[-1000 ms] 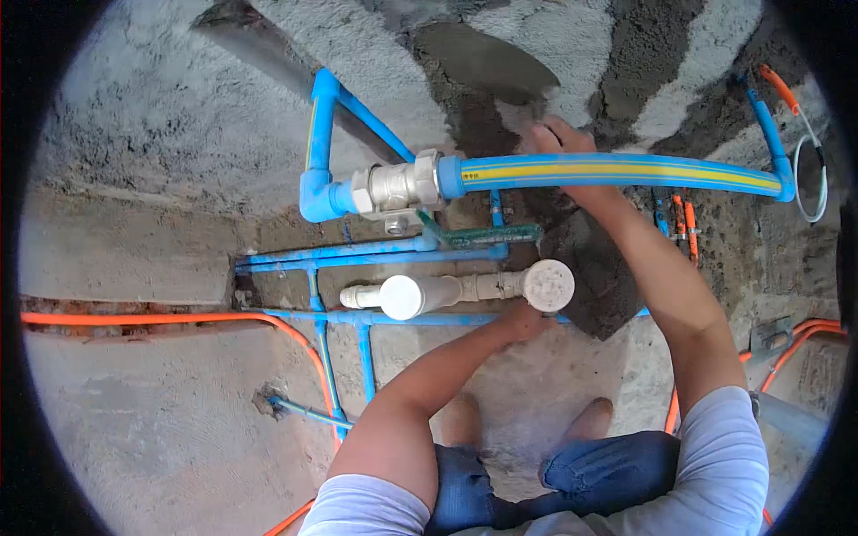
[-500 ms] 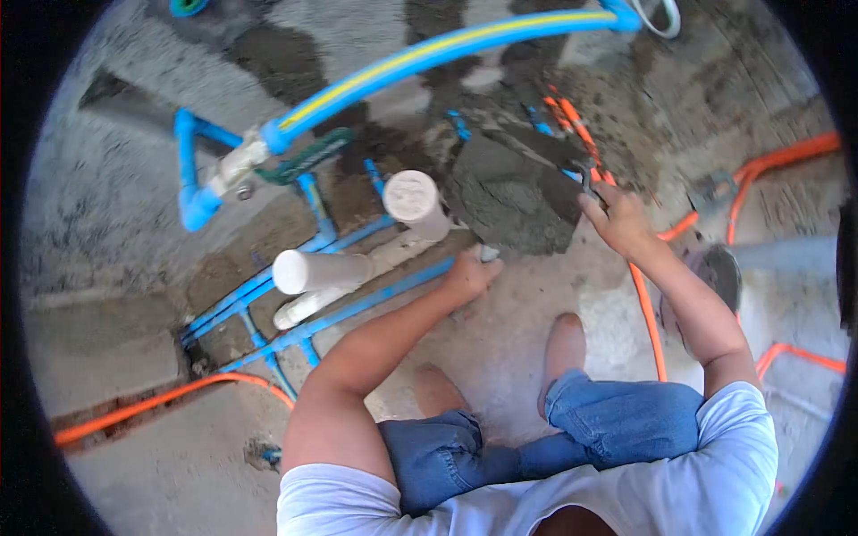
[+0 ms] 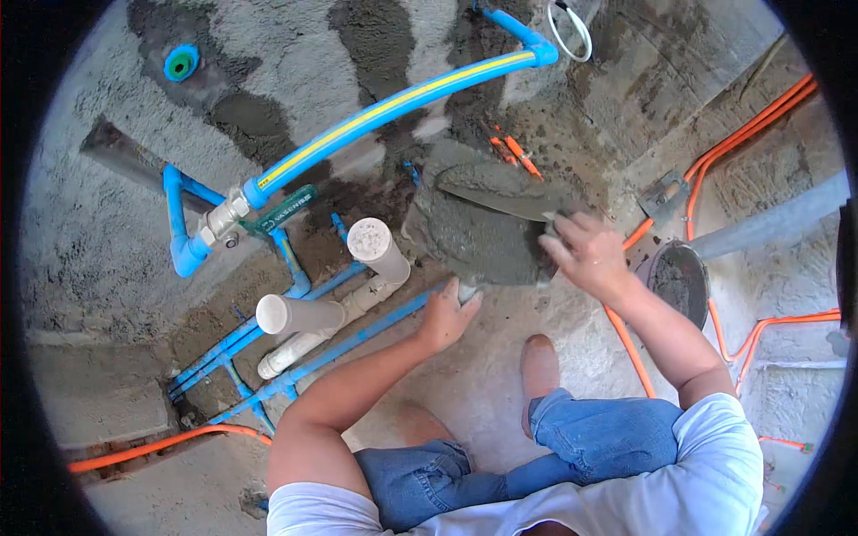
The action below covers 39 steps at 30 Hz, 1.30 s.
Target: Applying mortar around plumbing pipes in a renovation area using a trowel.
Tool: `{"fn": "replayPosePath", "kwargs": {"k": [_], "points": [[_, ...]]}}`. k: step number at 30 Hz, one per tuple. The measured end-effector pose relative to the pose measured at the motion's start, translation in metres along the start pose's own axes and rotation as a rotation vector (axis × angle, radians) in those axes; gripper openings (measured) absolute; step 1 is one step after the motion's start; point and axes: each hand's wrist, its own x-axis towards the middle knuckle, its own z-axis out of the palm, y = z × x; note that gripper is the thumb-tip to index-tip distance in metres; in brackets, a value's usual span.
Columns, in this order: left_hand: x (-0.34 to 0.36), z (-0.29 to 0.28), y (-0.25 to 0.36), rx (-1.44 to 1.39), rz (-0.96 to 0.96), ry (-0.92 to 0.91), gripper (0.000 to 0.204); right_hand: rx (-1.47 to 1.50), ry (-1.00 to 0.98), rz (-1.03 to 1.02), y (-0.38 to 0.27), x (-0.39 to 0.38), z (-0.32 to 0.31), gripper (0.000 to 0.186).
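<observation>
My right hand (image 3: 590, 255) grips the handle of a metal trowel (image 3: 496, 198) whose blade lies on wet grey mortar (image 3: 474, 232). My left hand (image 3: 447, 317) is closed on the grey handle at the near edge of the board under that mortar. Just left of the board stand two white drain stubs (image 3: 369, 238) on a white pipe run (image 3: 297, 350), with blue pipes (image 3: 340, 339) along both sides. Above, a curved blue pipe with a yellow stripe (image 3: 393, 107) joins a metal valve (image 3: 223, 219) with a green lever.
A bucket of mortar (image 3: 672, 290) stands right of my right arm, near a grey pipe (image 3: 769, 214). Orange conduits (image 3: 746, 125) run along the right side and lower left (image 3: 156, 448). A coiled white cable (image 3: 572, 36) hangs at the top. My feet (image 3: 541, 366) are on the concrete floor.
My right hand has come down from behind the upper pipe, bringing the trowel onto the board. The board and left hand have shifted out into fuller view as the camera turned.
</observation>
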Motion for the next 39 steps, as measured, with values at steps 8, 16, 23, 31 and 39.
{"fn": "replayPosePath", "kwargs": {"k": [8,16,23,31,39], "points": [[0.035,-0.015,-0.036,-0.074,-0.119,0.014,0.038,0.066,-0.186,0.215,0.019,0.027,-0.005,0.033],[0.025,-0.037,-0.025,0.324,-0.063,-0.176,0.043,-0.094,0.054,-0.097,0.04,0.043,0.008,0.026],[0.001,0.008,-0.072,0.095,-0.163,-0.351,0.04,-0.032,0.283,-0.259,0.029,0.102,0.067,0.031],[0.004,-0.005,-0.104,0.098,-0.34,-0.365,0.037,0.262,0.42,-0.417,-0.069,0.195,0.136,0.027],[0.019,-0.027,-0.088,-0.102,-0.587,-0.536,0.039,0.754,0.293,-0.439,-0.155,0.252,0.164,0.02]]}}
